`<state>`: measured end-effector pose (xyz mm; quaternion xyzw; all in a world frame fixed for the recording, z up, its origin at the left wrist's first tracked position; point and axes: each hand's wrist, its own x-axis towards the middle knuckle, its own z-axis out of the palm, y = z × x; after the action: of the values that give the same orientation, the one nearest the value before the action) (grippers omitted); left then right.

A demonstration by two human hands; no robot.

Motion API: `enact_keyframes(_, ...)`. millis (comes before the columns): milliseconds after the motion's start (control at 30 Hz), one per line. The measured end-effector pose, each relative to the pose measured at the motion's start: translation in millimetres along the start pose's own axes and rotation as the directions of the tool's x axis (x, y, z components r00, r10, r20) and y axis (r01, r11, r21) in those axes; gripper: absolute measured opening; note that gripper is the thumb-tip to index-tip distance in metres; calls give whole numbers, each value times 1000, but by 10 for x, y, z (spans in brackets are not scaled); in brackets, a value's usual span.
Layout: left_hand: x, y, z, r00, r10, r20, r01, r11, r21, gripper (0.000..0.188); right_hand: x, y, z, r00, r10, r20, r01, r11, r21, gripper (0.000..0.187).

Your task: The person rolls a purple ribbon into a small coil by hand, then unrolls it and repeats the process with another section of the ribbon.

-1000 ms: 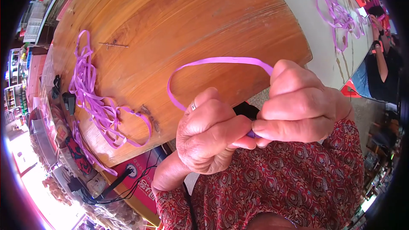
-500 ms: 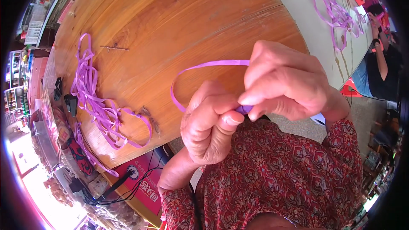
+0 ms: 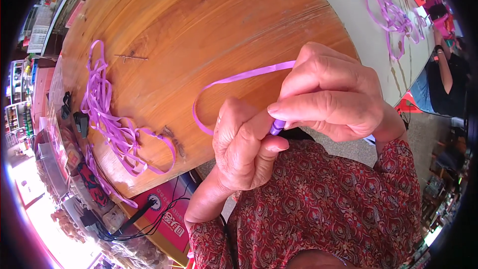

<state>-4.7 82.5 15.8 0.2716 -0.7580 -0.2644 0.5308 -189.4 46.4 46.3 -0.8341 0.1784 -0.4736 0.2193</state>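
Note:
A small, tight piece of folded or rolled purple ribbon sits between my two hands above the near edge of the table. My right hand pinches its upper end with thumb and forefinger. The forefinger of my left hand lies against its side, with the left thumb just below it and the other fingers curled in. A lilac strip of ribbon loops over the table from behind my right hand to the back of my left. Where it runs inside the fingers is hidden.
A tangled heap of lilac ribbon lies on the wooden table at left, near a thin twig-like metal piece. More ribbon lies on the white table at right, beside another person's arm. Black cables hang at lower left.
The purple piece has turned more upright and shows more of itself. My left thumb has moved down from it, and my right fingertips have shifted slightly left. The ribbon loop has shifted slightly.

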Motion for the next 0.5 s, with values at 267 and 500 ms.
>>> enact_keyframes(267,-63,-34,16,996,-58,-65,65,991,115,25,-25,24,22,999,-31,17,33,994,-100,25)
enact_keyframes(500,-80,14,-86,999,-52,17,44,950,308,23,-29,20,11,991,-78,111,99,976,-194,28)
